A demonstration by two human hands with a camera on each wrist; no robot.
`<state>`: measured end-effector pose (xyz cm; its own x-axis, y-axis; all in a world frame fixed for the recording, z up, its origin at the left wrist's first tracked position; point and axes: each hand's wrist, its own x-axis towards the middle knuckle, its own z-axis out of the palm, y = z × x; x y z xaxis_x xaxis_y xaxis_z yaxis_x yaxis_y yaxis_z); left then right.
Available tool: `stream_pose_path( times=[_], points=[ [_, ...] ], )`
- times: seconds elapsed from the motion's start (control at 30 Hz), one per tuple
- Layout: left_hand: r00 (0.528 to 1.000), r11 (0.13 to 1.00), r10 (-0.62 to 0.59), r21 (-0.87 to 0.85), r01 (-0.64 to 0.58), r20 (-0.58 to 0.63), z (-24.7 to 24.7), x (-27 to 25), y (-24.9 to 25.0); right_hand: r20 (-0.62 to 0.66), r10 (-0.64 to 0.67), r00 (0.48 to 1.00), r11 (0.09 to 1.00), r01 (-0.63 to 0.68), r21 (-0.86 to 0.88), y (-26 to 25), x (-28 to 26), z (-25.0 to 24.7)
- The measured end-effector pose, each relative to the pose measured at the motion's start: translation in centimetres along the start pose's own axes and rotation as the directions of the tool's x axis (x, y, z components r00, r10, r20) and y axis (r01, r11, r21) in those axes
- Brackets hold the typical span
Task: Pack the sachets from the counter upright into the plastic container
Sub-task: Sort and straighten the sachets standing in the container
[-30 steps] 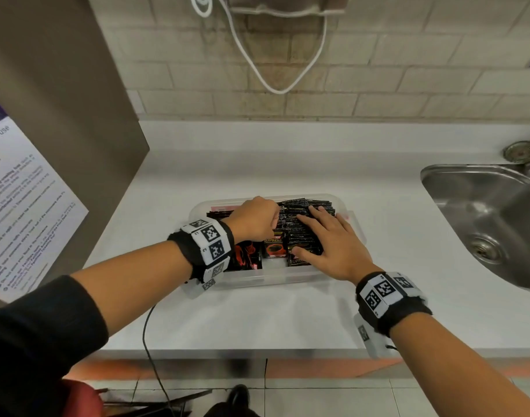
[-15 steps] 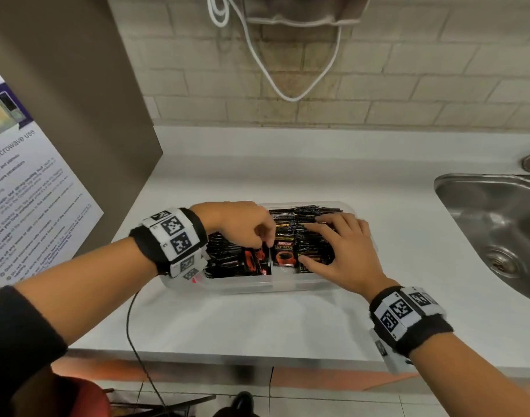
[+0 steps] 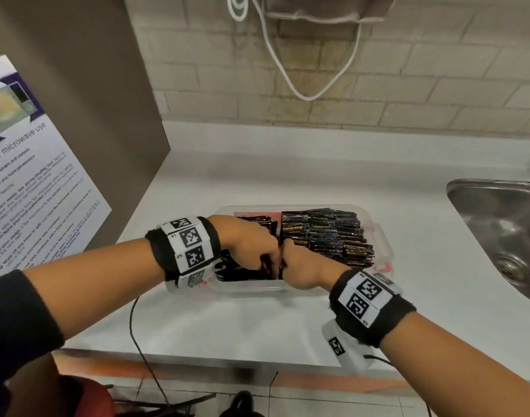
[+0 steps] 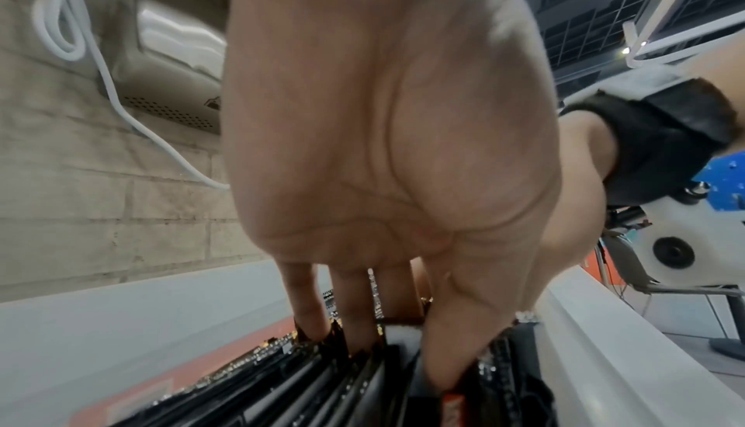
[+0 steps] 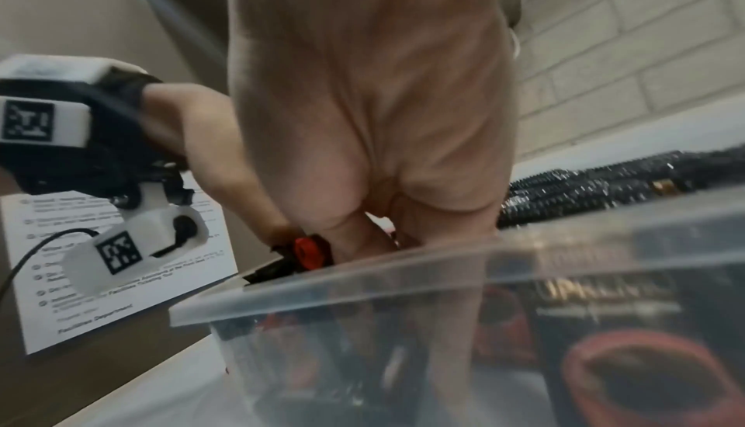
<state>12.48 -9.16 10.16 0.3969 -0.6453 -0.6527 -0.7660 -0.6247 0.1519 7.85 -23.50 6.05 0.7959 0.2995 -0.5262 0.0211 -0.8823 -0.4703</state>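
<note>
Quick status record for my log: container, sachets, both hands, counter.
container: clear plastic container on the white counter, left of the sink
sachets: dark sachets stand packed on edge in its right part
left hand: fingers down among sachets
right hand: reaching in beside the left; grip hidden
counter: no loose sachets visible

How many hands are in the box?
2. The left hand reaches into the plastic container at its near left; the right hand reaches in beside it, near the middle. Both have fingers down among the sachets.
</note>
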Motion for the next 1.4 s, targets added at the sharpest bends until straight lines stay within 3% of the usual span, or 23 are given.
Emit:
stream_pose_path(
  times=[0.13,0.23,0.33,0.43,0.53,0.6,0.73,0.83,1.0,1.1,1.27,1.4],
  points=[
    [0.994,0.996,0.080,-0.034,-0.083,-0.071,0.1,-0.3,-0.5,-0.038,0.011,0.999,0.999,-0.010,0.033,0.6,0.5,0.3],
    [0.972,0.986,0.143,-0.058,-0.156,-0.189,0.1,-0.5,-0.9,-0.027,0.003,1.000,1.000,-0.003,0.017,0.6,0.5,0.3],
    [0.929,0.985,0.154,-0.019,-0.170,-0.336,0.5,-0.3,-1.3,-0.019,-0.009,1.000,0.999,0.010,0.042,0.5,-0.1,-0.1],
    [0.884,0.971,0.147,-0.106,-0.215,-0.445,0.6,-0.5,-1.8,-0.028,-0.042,0.999,0.992,0.045,0.116,0.5,-1.3,-1.1],
    [0.802,0.943,0.104,-0.199,-0.268,-0.588,-0.1,-0.9,-2.3,-0.055,-0.086,0.995,0.956,0.098,0.276,0.7,-2.7,-2.4],
    [0.734,0.918,0.074,-0.241,-0.314,-0.675,-0.8,-1.1,-2.4,-0.137,-0.126,0.983,0.902,0.171,0.397,1.0,-3.2,-3.2],
    [0.628,0.882,0.019,-0.283,-0.377,-0.778,-2.2,-0.9,-1.3,-0.295,-0.100,0.950,0.633,0.289,0.718,1.7,-3.9,-4.2],
    [0.583,0.831,-0.051,-0.358,-0.425,-0.811,-2.8,-0.3,0.1,-0.412,-0.092,0.907,0.563,0.388,0.729,2.7,-4.3,-4.4],
    [0.584,0.684,-0.124,-0.495,-0.535,-0.802,-3.3,0.6,2.5,-0.559,-0.042,0.828,0.536,0.490,0.687,5.2,-5.3,-4.6],
    [0.568,0.593,-0.243,-0.584,-0.555,-0.786,-3.0,1.3,3.4,-0.605,-0.008,0.796,0.500,0.527,0.687,7.2,-6.0,-4.4],
    [0.535,0.483,-0.375,-0.652,-0.584,-0.757,-1.5,2.8,5.3,-0.594,-0.025,0.804,0.418,0.548,0.724,9.4,-6.7,-3.1],
    [0.517,0.357,-0.465,-0.686,-0.633,-0.719,-0.2,4.3,6.6,-0.563,-0.045,0.825,0.413,0.529,0.742,10.4,-6.8,-2.3]
  ],
)
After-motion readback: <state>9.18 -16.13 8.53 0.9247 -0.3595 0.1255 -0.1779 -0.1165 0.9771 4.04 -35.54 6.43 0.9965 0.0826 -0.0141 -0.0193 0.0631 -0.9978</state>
